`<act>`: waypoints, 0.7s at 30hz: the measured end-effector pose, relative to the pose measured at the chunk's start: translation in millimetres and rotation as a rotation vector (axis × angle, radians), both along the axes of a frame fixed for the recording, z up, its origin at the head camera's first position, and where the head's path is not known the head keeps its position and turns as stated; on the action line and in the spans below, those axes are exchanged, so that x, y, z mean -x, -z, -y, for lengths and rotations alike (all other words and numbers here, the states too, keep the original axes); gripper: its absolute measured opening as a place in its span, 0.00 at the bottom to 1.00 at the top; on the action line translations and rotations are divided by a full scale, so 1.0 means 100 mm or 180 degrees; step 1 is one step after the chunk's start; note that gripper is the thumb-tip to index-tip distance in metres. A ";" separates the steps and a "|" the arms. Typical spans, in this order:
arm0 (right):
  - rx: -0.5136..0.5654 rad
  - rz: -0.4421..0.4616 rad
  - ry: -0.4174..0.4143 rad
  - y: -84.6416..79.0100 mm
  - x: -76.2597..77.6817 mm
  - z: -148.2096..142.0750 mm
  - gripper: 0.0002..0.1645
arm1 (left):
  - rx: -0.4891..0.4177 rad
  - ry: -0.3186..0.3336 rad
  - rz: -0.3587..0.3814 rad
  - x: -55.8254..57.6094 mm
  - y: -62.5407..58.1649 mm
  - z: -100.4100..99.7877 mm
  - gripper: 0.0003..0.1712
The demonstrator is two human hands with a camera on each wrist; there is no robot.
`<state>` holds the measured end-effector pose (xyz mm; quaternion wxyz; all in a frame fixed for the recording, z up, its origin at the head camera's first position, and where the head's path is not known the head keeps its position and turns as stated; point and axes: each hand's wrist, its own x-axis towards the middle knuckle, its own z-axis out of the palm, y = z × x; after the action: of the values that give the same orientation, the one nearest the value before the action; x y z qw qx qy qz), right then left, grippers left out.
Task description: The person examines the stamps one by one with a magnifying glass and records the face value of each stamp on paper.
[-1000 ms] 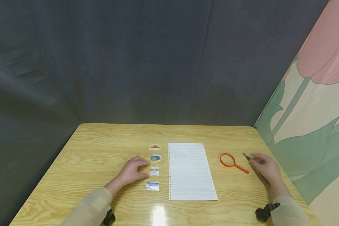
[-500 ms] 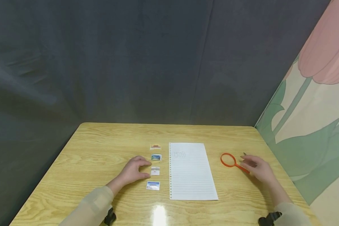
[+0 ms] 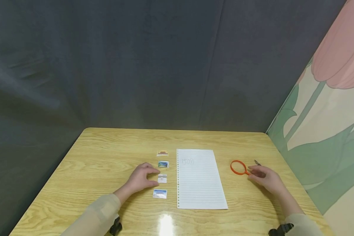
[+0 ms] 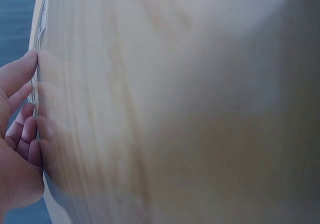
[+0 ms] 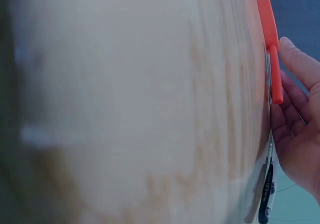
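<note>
My left hand [image 3: 142, 178] rests on the table, thumb and index finger spread on either side of the left edge of a grey-and-white stamp [image 3: 162, 178]. In the left wrist view its fingers [image 4: 25, 126] touch the tabletop, loosely curved. My right hand [image 3: 266, 178] is over the handle of a red magnifying glass [image 3: 238, 167], hiding most of that handle in the head view. In the right wrist view the thumb is beside the red handle [image 5: 276, 79], with the other fingers behind it, relaxed. A pen [image 3: 256, 162] lies just beyond the right hand.
A blue stamp [image 3: 160, 193], a green-blue stamp [image 3: 163, 164] and an orange stamp [image 3: 162, 153] line up with the grey one. Right of them lies a lined sheet [image 3: 202, 183] with pencilled writing at its top. A dark curtain [image 3: 147, 65] hangs behind the wooden table [image 3: 85, 157].
My right hand has moved left from beside the pen to the magnifying glass's handle. The pen's tip shows again behind the fingers. My left hand has hardly moved.
</note>
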<state>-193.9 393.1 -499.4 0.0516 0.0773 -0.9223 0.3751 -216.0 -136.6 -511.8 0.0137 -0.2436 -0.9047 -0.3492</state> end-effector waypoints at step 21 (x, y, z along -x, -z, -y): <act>-0.0232 -0.0092 0.0090 0.06 0.03 0.03 0.17 | 0.0049 -0.0090 -0.0017 0.00 0.01 -0.04 0.24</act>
<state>-196.6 389.7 -505.4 0.0674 0.0715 -0.9355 0.3393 -216.2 -132.4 -512.3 0.0191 -0.2318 -0.9107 -0.3413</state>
